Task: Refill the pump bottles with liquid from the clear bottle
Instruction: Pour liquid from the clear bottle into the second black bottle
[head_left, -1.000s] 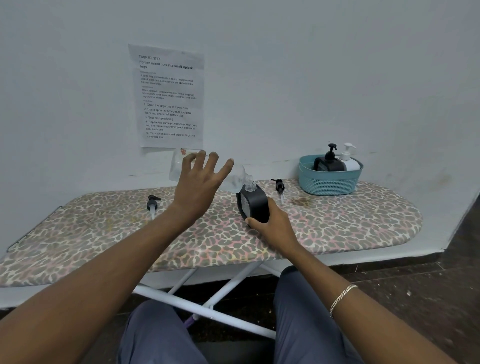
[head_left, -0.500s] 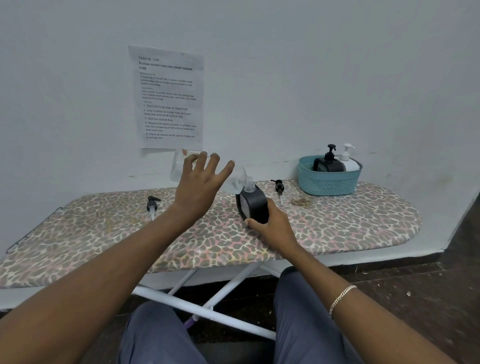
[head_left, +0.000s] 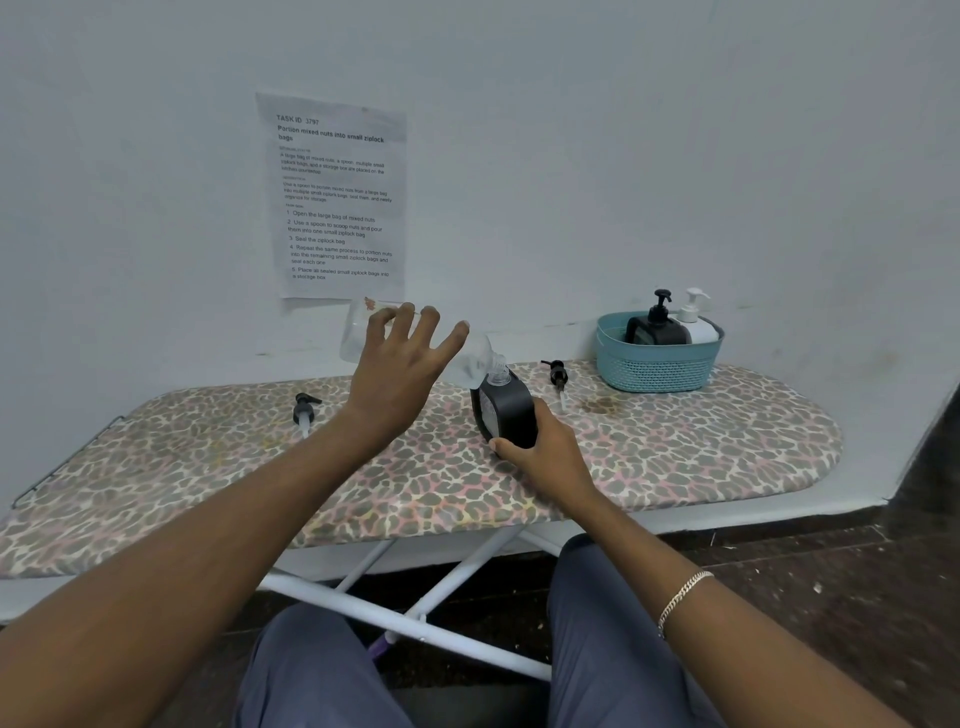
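My left hand (head_left: 400, 369) grips a clear bottle (head_left: 470, 358) tipped nearly on its side, its neck down at the mouth of a black pump bottle (head_left: 506, 413). That black bottle has no pump on it and stands tilted on the leopard-print ironing board (head_left: 675, 447), with my right hand (head_left: 545, 447) wrapped around its lower part. Two loose black pump heads lie on the board: one (head_left: 305, 410) left of my left wrist, one (head_left: 557, 375) just right of the black bottle.
A teal basket (head_left: 654, 366) at the board's far right holds a black pump bottle (head_left: 655, 325) and a white pump bottle (head_left: 696, 319). A printed sheet (head_left: 337, 197) hangs on the wall behind. My knees and the board's white legs (head_left: 415, 608) are below the near edge.
The clear bottle's rear end has risen slightly in my left hand. The right hand and the black bottle have stayed in place.
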